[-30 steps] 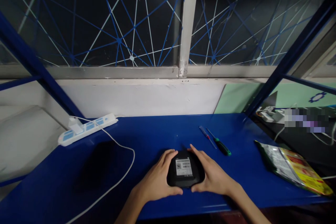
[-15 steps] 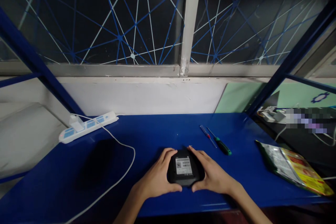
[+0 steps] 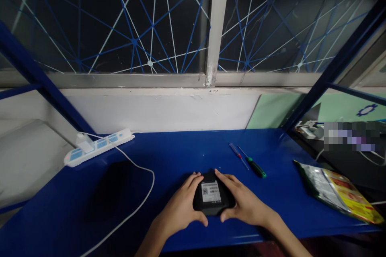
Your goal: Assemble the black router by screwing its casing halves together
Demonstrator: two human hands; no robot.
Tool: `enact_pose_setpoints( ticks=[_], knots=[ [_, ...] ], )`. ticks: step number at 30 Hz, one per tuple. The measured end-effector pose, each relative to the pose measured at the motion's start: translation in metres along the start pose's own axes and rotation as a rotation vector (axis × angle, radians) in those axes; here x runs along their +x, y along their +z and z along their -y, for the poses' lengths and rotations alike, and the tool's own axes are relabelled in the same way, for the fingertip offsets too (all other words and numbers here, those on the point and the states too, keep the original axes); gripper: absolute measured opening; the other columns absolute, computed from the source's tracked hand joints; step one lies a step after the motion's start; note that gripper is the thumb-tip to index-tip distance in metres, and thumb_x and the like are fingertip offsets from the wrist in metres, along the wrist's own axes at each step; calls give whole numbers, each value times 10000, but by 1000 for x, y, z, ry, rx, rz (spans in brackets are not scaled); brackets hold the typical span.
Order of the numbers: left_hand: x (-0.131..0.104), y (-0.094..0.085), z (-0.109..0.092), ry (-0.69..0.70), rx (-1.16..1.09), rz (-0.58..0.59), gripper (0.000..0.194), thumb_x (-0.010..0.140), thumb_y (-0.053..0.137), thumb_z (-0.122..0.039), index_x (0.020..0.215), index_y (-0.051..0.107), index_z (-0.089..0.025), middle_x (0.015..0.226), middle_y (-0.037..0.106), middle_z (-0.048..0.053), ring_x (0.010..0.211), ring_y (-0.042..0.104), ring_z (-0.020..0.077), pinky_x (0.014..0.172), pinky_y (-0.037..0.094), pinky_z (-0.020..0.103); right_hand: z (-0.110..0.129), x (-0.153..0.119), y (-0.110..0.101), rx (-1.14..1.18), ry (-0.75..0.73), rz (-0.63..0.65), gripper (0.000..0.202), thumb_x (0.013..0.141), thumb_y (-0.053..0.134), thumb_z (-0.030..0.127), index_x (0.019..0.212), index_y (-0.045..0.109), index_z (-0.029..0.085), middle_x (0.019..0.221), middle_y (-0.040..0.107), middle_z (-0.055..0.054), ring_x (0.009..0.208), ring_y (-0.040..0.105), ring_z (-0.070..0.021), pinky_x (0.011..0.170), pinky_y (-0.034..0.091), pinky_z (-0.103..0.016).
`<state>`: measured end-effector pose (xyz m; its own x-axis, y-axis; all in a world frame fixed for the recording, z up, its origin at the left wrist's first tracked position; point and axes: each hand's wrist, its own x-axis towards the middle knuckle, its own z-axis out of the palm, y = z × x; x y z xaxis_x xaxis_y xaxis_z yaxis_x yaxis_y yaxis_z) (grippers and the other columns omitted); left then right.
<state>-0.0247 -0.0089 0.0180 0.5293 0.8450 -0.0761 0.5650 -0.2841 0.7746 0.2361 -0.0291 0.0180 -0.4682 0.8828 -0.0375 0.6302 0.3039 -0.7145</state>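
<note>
A black, rounded electronic device [image 3: 215, 207] with a white printed label [image 3: 210, 192] on its upper face is low over the blue table, near the front edge. My left hand [image 3: 184, 202] wraps its left side, fingertips at the far corner and thumb at the near edge. On the opposite side my right hand [image 3: 243, 198] grips it, fingers along the far right and thumb at the near edge. I cannot tell whether the device rests on the table. Closest to my right hand lie a green-handled screwdriver [image 3: 256, 168] and a thin, clear-handled screwdriver [image 3: 237, 151].
On the left is a white power strip [image 3: 101, 147] with a plug; a white cable [image 3: 148, 194] curves across the blue table [image 3: 181, 150]. A shiny food packet [image 3: 337, 190] lies at the right edge. Blue frame posts [image 3: 57, 92] stand at both sides, before a window.
Both hands stay on the device, with only slight shifts of the left fingers and thumb. The view has turned a little, so things at the left appear slightly further left.
</note>
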Motion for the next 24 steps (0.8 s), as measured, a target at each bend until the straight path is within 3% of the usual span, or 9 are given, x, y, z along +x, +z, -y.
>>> enact_pose_setpoints(
  ticks=[6,14,24],
  knots=[
    [4,1,-4,-5,11,10,1021,502,960,-211,1419,516,-260,1528,407,116,1431,374,394,1173,349,528,6,4,-2,-43,31,33,1279,578,814,713,1601,200,253,1583,399,-167,1430,393,-393,1167,357,-536],
    [3,-3,-9,-75,21,54,1033,538,949,-225,1457,478,-241,1564,364,111,1465,321,355,1200,314,472,8,4,-3,-23,70,37,1276,573,823,704,1595,221,235,1579,410,-163,1426,394,-381,1179,342,-494],
    [-3,1,1,-47,-38,24,929,617,903,-246,1448,490,-290,1597,330,80,1476,306,368,1198,306,519,5,2,2,20,47,-13,1243,589,817,701,1589,257,220,1589,394,-162,1438,377,-360,1198,306,-504]
  ],
)
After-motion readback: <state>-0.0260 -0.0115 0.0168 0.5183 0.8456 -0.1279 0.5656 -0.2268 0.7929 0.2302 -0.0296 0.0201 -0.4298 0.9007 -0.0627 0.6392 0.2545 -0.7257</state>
